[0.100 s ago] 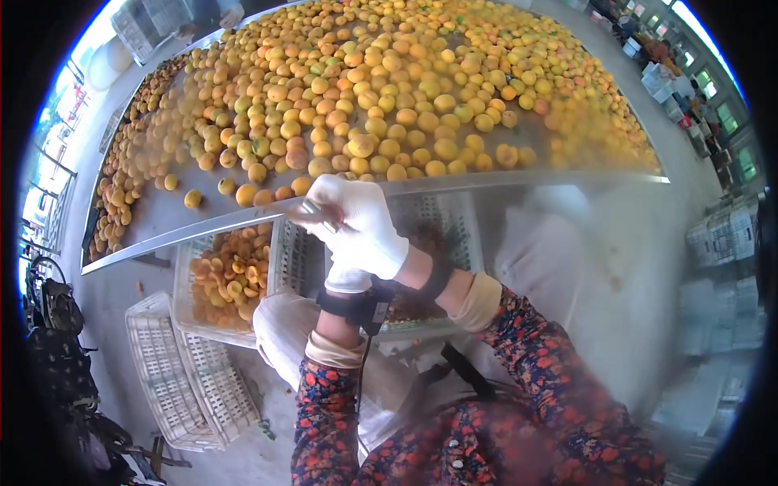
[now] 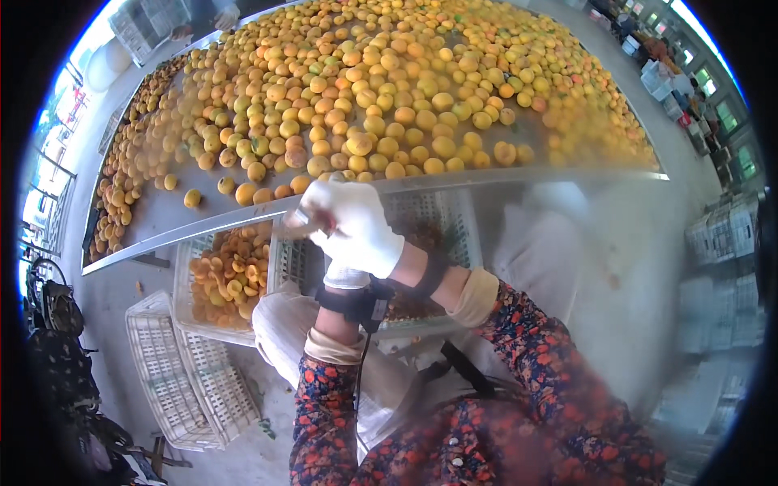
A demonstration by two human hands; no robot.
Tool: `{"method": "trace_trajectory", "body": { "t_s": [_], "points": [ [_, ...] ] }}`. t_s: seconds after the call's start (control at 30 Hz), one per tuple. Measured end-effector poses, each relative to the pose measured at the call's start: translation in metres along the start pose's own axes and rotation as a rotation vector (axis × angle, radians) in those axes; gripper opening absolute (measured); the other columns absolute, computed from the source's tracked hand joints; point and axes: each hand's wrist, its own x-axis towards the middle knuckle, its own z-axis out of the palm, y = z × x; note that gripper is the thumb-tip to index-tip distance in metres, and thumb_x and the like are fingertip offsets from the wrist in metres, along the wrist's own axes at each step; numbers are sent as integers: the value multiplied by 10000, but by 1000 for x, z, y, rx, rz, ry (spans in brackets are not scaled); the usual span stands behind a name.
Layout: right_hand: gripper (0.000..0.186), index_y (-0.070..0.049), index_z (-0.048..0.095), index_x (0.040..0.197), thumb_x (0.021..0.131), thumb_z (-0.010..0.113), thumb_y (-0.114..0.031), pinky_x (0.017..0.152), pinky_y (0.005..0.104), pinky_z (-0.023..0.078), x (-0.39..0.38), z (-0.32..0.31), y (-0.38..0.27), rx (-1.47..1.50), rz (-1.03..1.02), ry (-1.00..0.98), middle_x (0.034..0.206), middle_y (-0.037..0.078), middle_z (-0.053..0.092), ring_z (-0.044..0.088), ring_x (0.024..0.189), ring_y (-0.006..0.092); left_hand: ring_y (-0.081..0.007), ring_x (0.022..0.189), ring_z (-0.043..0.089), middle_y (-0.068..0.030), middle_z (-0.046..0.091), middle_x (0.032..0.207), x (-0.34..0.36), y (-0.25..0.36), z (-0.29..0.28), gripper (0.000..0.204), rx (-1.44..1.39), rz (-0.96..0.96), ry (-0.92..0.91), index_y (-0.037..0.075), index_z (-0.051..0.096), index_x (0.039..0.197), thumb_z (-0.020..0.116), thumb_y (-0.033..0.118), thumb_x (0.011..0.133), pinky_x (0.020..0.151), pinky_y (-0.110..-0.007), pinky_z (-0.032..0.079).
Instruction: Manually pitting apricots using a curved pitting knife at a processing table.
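fruit (image 2: 361,144), whole and round, heaped on the table (image 2: 519,176) at twelve o'clock from the hands, a few loose at ten. yellow to orange, some blushed or speckled. my guess: light, soft under the skin, bruises easily, apt to roll. best taken round the widest part with fingertips, no hard squeeze; gloves should help grip if the skin is damp.

right hand (image 2: 356,227): white glove, uppermost, fingers curled in narrow, seemingly on a small brownish thing (image 2: 326,222) with a metallic glint beside it; too blurred to name. left hand (image 2: 347,278): white glove, mostly hidden beneath the right; cannot tell whether wide or closed.

table: flat, greyish top, straight raised metal rim; looks smooth and hard.

crate (image 2: 185,271) at eight o'clock: pale, stiff-looking, holding fruit halves (image 2: 235,287), hollowed, orange, floppier than the whole ones by their look. another crate (image 2: 468,227) at three: slotted wall, brownish contents, blurred.

stacked crates (image 2: 194,377) between seven and eight: white lattice sides, tipped on the grey floor.

flowered sleeves (image 2: 328,421) at six, dark cloth with red print; black straps at the wrists.
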Motion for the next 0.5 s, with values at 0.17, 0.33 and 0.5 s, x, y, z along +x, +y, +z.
{"method": "trace_trajectory", "body": {
  "t_s": [0.17,0.33,0.5],
  "points": [
    [81,-88,560,809,875,607,-93,438,280,408,7,-22,-1,855,565,278,601,-18,503,514,474,104,-170,694,578,-22,599,790,0,62,4,329,-375,-129,252,6,603,949,522,325,954,629,-288,470],
    [163,-12,639,937,848,671,-145,383,219,358,11,-80,27,871,725,168,622,-33,529,464,441,56,-85,637,540,-32,587,826,0,84,-4,387,-689,-567,81,69,578,932,440,426,984,563,-192,452],
    [272,-30,657,936,762,732,-226,601,268,458,-11,-77,25,-17,341,-237,705,56,609,589,660,99,-228,791,616,-95,610,934,6,45,-6,489,-69,36,-99,-48,489,1177,447,400,986,685,-321,503]
  ]
}}
